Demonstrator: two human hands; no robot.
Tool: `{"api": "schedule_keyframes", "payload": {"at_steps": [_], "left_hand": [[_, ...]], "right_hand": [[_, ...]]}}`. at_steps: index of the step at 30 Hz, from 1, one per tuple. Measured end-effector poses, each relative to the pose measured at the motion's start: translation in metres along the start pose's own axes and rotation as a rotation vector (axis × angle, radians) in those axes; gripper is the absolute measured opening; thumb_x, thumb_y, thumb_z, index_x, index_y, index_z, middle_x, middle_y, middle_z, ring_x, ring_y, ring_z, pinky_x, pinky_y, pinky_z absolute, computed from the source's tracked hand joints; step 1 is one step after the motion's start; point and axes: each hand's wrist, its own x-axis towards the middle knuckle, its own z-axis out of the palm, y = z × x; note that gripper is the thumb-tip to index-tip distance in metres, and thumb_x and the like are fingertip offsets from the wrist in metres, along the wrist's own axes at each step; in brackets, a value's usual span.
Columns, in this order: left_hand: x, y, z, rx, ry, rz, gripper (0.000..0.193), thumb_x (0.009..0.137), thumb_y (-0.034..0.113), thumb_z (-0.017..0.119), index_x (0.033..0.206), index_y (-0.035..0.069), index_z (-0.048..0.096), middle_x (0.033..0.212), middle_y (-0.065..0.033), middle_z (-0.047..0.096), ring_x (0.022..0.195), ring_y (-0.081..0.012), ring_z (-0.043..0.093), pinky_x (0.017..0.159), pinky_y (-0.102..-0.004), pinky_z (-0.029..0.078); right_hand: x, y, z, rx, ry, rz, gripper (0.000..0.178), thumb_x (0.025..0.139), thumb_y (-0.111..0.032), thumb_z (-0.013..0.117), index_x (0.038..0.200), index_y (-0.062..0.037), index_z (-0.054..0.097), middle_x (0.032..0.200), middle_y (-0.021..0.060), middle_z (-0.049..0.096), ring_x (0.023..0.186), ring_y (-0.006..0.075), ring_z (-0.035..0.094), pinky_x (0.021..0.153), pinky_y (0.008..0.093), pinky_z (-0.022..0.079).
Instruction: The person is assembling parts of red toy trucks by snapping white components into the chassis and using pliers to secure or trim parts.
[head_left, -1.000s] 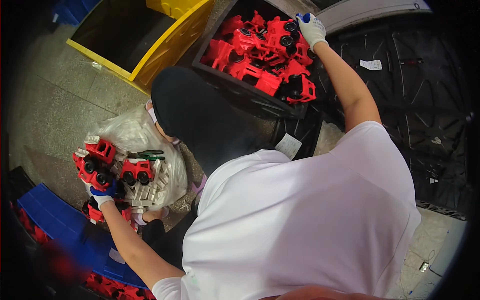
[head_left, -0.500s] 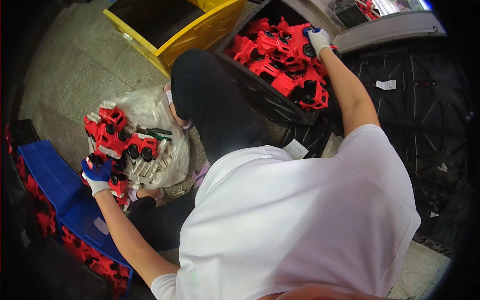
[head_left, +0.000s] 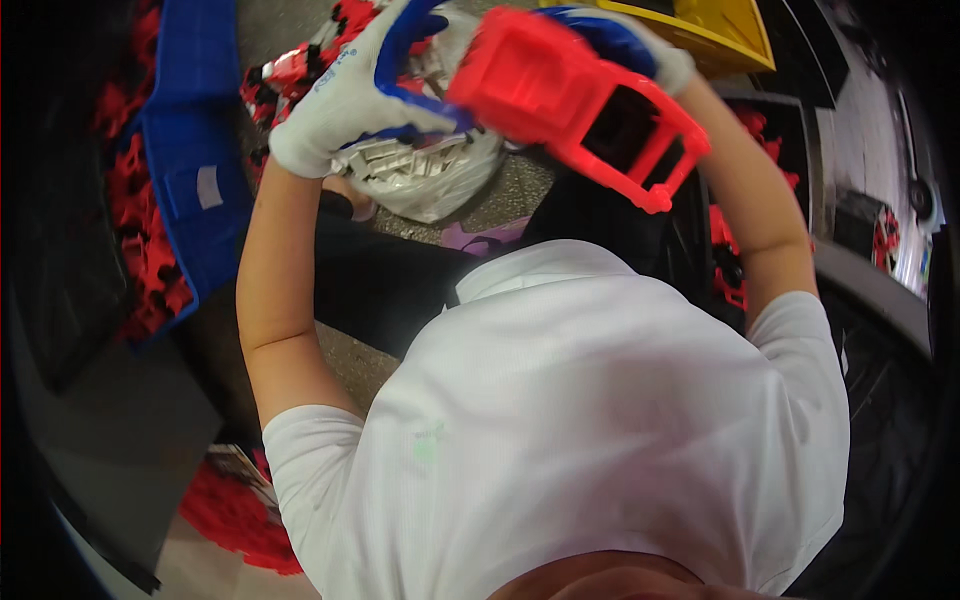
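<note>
Raised in front of me is a red toy truck (head_left: 530, 85), slightly blurred, with an open frame at one end. My right hand (head_left: 625, 45), in a white glove with a blue palm, grips it from the far side; the truck hides part of its fingers. On the truck's left is my left hand (head_left: 355, 95), in a matching glove, thumb and fingers spread apart. Its thumb tip is at the truck's edge; I cannot tell if it touches. Beyond that hand lie more red toy trucks (head_left: 290, 68) and a clear plastic bag (head_left: 430, 195) of white plastic parts.
A blue bin (head_left: 185, 150) stands at the left, with red pieces (head_left: 150, 240) beside it. At the far right is a yellow bin (head_left: 720, 35). A black crate holding red trucks (head_left: 728, 250) is partly behind my right arm. More red pieces (head_left: 235, 515) show lower left.
My right hand has left the black crate and come up before me with a red toy truck. My left hand has risen from the pile toward it. The view has turned.
</note>
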Motion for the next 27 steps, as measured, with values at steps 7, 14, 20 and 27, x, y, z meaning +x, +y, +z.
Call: {"api": "schedule_keyframes", "payload": {"at_steps": [7, 14, 20, 27], "left_hand": [[-0.079, -0.022, -0.027, -0.349, 0.204, -0.113, 0.103, 0.056, 0.022, 0.088, 0.142, 0.003, 0.032, 0.134, -0.0101, 0.047, 0.122, -0.0216, 0.048, 0.104, -0.0342, 0.038], [-0.115, -0.110, -0.038, -0.429, 0.506, -0.332, 0.089, 0.059, 0.008, 0.079, 0.138, 0.001, 0.038, 0.124, -0.0105, 0.055, 0.110, -0.0187, 0.055, 0.095, -0.0308, 0.045], [-0.116, -0.141, -0.052, -0.355, 0.629, -0.546, 0.057, 0.076, 0.000, 0.065, 0.130, -0.001, 0.047, 0.121, -0.0097, 0.057, 0.106, -0.0151, 0.056, 0.090, -0.0269, 0.047], [-0.117, -0.150, -0.053, -0.373, 0.803, -0.610, 0.051, 0.079, 0.007, 0.069, 0.126, -0.001, 0.050, 0.111, -0.0090, 0.062, 0.100, -0.0143, 0.059, 0.088, -0.0254, 0.046]], "right_hand": [[0.062, 0.019, 0.098, 0.091, 0.335, 0.779, 0.049, 0.089, -0.043, 0.054, 0.115, -0.0012, 0.060, 0.107, 0.0132, 0.066, 0.101, 0.0232, 0.063, 0.092, 0.0358, 0.048], [0.104, 0.225, 0.026, -0.601, -0.130, 0.621, 0.055, 0.088, -0.049, 0.053, 0.116, -0.0014, 0.059, 0.109, 0.0146, 0.065, 0.102, 0.0251, 0.062, 0.092, 0.0382, 0.047], [0.095, 0.349, 0.054, -1.116, -0.538, 0.332, 0.061, 0.086, -0.054, 0.052, 0.117, -0.0016, 0.058, 0.111, 0.0159, 0.064, 0.104, 0.0267, 0.061, 0.092, 0.0403, 0.047], [0.080, 0.340, 0.133, -1.679, -0.443, 0.675, 0.057, 0.085, -0.053, 0.051, 0.126, -0.0138, 0.054, 0.120, 0.0151, 0.058, 0.112, 0.0310, 0.055, 0.093, 0.0418, 0.043]]}}
